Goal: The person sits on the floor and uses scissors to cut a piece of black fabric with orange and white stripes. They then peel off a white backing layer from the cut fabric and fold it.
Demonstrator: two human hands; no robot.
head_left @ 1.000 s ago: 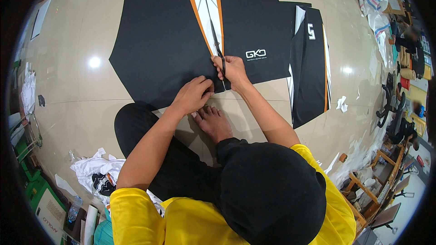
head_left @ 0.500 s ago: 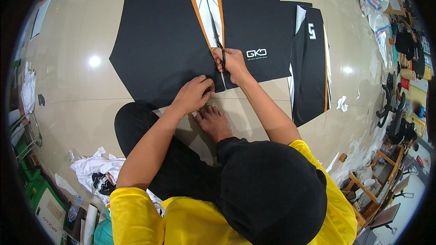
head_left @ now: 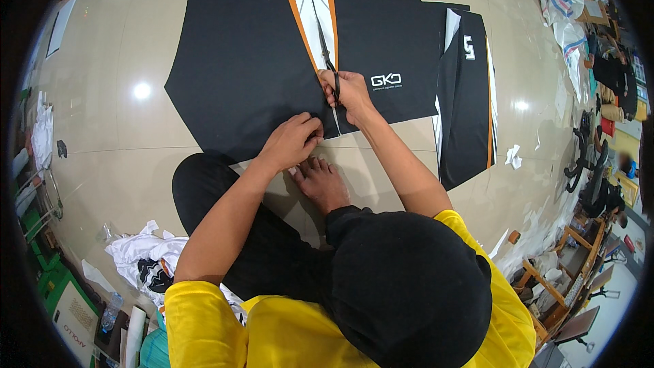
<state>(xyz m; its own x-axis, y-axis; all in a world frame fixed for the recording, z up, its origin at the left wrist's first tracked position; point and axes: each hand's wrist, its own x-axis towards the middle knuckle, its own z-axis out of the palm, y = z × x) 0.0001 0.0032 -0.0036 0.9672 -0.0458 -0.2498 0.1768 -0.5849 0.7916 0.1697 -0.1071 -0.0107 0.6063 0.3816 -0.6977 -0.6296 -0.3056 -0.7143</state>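
A large black fabric panel [head_left: 238, 61] lies flat on the floor, with an orange-edged white and black striped section running down its middle. My right hand [head_left: 352, 97] is closed round the handles of black scissors [head_left: 329, 61], whose blades point away from me along the striped section. Below that hand a narrow light slit reaches the panel's near edge. My left hand [head_left: 291, 142] has its fingers bent and pinched at the near edge, left of the slit; the fingertips are partly hidden. To the right, a smaller black panel [head_left: 465, 102] with white and orange side stripes touches the large one.
Glossy beige tiles [head_left: 122, 123] make up the floor. White crumpled cloth [head_left: 146, 249] lies at the lower left, beside green boxes [head_left: 65, 300]. Paper scraps [head_left: 514, 157] are scattered at the right, near a wooden frame [head_left: 545, 283]. A bare foot [head_left: 320, 184] rests by my left hand.
Hardly anything differs. The large panel and the scissors sit very slightly to the right in the picture; both hands keep their places and grips.
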